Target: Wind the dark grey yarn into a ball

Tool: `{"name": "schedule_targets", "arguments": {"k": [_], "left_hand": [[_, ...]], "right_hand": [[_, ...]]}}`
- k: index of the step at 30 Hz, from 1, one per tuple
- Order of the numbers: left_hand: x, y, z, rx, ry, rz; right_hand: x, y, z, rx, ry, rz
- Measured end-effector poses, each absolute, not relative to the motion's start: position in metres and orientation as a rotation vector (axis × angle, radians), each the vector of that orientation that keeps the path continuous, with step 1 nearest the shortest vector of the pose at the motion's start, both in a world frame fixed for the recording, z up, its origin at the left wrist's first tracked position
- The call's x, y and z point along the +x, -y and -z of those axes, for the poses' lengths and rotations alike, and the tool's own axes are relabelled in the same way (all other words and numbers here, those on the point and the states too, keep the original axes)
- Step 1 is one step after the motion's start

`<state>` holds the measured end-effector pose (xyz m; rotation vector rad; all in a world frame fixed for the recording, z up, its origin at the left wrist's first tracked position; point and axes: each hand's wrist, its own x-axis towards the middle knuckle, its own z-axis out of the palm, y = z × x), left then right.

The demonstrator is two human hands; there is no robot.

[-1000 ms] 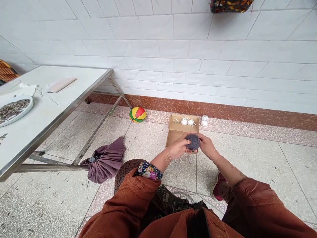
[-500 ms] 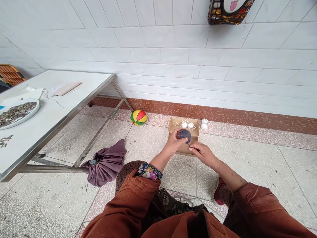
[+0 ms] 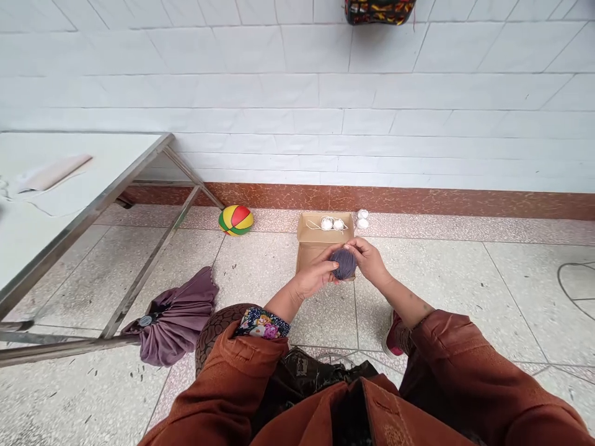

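Observation:
A ball of dark purple-grey yarn (image 3: 344, 265) rests in my left hand (image 3: 312, 277), whose fingers and thumb wrap its left side. My right hand (image 3: 369, 259) is closed in a pinch at the ball's upper right edge, where the yarn strand runs; the strand itself is too fine to follow here. Beneath both hands an open cardboard box (image 3: 304, 255) lies on the floor, partly hidden by them. Two white yarn balls (image 3: 333, 223) with loose ends sit at its far side. More white balls (image 3: 362, 218) lie on the floor just right of it.
At left stands a metal-framed table (image 3: 134, 162) with a folded cloth or packet (image 3: 58, 172) on top. A colourful ball (image 3: 236, 220) lies near its far leg, and a folded purple umbrella (image 3: 179, 316) leans by the lower bar. A dark basket (image 3: 379, 11) hangs on the tiled wall.
My right hand has moved from below the yarn ball up to its upper right edge, carrying the strand round. The view has shifted to the right.

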<state>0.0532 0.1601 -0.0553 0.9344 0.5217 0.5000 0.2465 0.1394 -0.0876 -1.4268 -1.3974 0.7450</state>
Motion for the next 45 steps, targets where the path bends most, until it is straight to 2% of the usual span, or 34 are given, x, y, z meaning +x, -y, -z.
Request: {"name": "schedule_targets", "arguments": {"k": [6, 11, 14, 18, 24, 32, 39, 45], "left_hand": [[0.056, -0.168, 0.051, 0.798, -0.624, -0.671], [0.061, -0.181, 0.062, 0.994, -0.967, -0.864], [0.063, -0.182, 0.066, 1.146, -1.064, -0.819], [0.066, -0.172, 0.065, 1.268, -1.001, -0.699], [0.069, -0.158, 0.065, 1.132, -0.705, -0.494], [0.066, -0.155, 0.057, 0.688, -0.423, -0.542], [0.061, -0.163, 0.044, 0.526, -0.519, -0.739], [0.06, -0.174, 0.054, 0.775, -0.727, -0.863]], "right_hand": [[0.242, -0.131, 0.098, -1.439, 1.549, -0.791], [0.24, -0.123, 0.083, -1.34, 1.768, -0.847], [0.239, -0.119, 0.07, -1.222, 1.831, -0.859], [0.244, -0.118, 0.056, -1.162, 1.812, -0.812], [0.254, -0.131, 0.058, -1.232, 1.626, -0.673], [0.249, -0.142, 0.081, -1.367, 1.291, -0.953], [0.238, -0.132, 0.09, -1.421, 1.564, -0.808], [0.24, -0.122, 0.08, -1.259, 1.828, -0.817]]}}
